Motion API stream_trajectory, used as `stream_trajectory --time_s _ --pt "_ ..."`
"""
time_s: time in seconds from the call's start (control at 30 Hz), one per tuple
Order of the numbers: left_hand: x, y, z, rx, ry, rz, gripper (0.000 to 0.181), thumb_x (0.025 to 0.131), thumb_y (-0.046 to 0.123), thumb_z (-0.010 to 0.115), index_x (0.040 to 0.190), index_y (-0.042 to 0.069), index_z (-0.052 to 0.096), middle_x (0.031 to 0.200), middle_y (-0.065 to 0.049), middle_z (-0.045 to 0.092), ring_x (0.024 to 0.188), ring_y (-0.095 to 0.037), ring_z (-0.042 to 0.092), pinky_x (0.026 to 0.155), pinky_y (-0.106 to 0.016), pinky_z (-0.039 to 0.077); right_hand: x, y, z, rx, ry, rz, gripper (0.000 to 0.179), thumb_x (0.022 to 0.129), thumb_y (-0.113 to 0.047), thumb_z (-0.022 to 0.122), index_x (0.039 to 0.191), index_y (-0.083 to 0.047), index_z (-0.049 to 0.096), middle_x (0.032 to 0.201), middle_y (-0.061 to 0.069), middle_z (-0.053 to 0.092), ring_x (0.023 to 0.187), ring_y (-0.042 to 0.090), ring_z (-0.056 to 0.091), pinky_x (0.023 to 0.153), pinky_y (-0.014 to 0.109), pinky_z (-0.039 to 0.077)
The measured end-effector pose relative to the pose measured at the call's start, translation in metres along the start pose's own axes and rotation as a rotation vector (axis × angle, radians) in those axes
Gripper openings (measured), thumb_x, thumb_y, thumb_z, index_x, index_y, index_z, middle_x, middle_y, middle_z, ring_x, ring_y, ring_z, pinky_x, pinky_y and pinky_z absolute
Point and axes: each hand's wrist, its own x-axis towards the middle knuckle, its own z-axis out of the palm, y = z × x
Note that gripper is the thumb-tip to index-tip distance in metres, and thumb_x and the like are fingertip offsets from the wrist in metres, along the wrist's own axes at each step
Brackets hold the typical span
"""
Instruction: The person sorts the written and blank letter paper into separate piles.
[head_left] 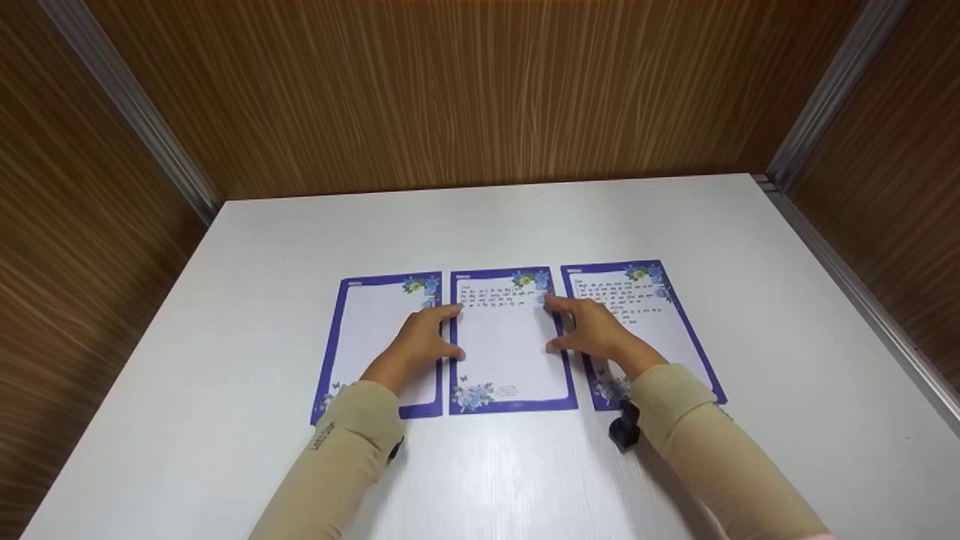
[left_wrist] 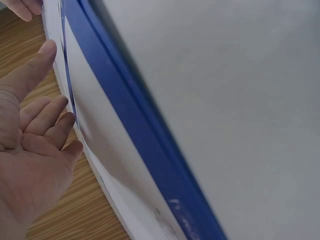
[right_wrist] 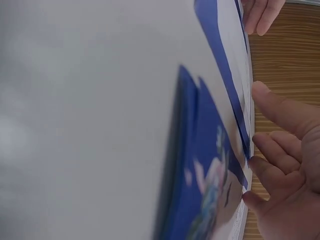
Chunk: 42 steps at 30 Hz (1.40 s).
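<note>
Three sheets of writing paper with purple borders and blue flowers lie side by side. The middle sheet has a few handwritten lines at its top. My left hand touches that sheet's left edge with thumb and fingertips spread apart, its wrist over the left sheet, where no writing shows. At the opposite edge rests my right hand, thumb and fingers also apart, covering part of the right sheet, which carries more handwritten lines. Both wrist views show loosely extended fingers at the paper.
The sheets lie on a white table. Wood-grain panels stand behind it and on both sides, with metal strips at the corners. A small black object shows beside the right sleeve.
</note>
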Motion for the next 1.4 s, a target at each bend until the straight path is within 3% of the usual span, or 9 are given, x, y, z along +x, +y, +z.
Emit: stream_trajectory --time_s 0.47,0.8,1.0,1.1,1.4 --pt "-0.001 0.007 -0.001 0.109 -0.076 -0.025 0.07 0.078 0.011 0.079 0.14 0.009 0.048 0.144 -0.014 0.043 0.135 -0.029 0.034 0.111 -0.036 0.026 -0.003 -0.007 -0.002 -0.092 -0.047 0.083 0.077 0.077 -0.017 0.081 0.144 -0.024 0.043 0.148 0.012 0.037 0.135 0.038 0.03 0.107 0.049 0.03" --pt "-0.001 0.011 0.0 0.12 -0.058 -0.025 0.064 0.078 0.009 0.078 0.136 0.01 0.053 0.14 -0.009 0.049 0.133 -0.026 0.038 0.11 -0.034 0.028 -0.002 -0.009 -0.003 -0.136 -0.035 0.024 0.071 0.078 -0.015 0.08 0.141 -0.019 0.048 0.142 0.013 0.045 0.131 0.037 0.038 0.106 0.049 0.032" --pt "-0.002 0.013 0.001 0.13 -0.046 -0.039 0.063 0.078 0.009 0.079 0.135 0.011 0.054 0.138 -0.011 0.05 0.131 -0.03 0.039 0.11 -0.037 0.029 -0.001 -0.009 0.0 -0.195 0.009 0.042 0.068 0.076 -0.019 0.081 0.137 -0.022 0.053 0.136 0.011 0.052 0.123 0.035 0.047 0.106 0.052 0.025" --pt "-0.002 0.012 0.002 0.121 -0.044 -0.044 0.064 0.077 0.008 0.079 0.136 0.012 0.054 0.139 -0.01 0.05 0.131 -0.029 0.039 0.109 -0.036 0.03 -0.001 -0.01 0.001 -0.182 0.007 0.06 0.068 0.077 -0.019 0.081 0.138 -0.022 0.052 0.137 0.01 0.052 0.121 0.034 0.049 0.105 0.052 0.026" --pt "-0.002 0.007 0.003 0.046 -0.027 -0.025 0.068 0.074 0.003 0.08 0.136 0.008 0.053 0.135 -0.009 0.053 0.127 -0.026 0.045 0.105 -0.033 0.036 -0.001 -0.01 0.005 -0.07 -0.001 0.088 0.072 0.075 -0.011 0.081 0.14 -0.019 0.05 0.136 0.011 0.053 0.116 0.031 0.053 0.097 0.043 0.045"
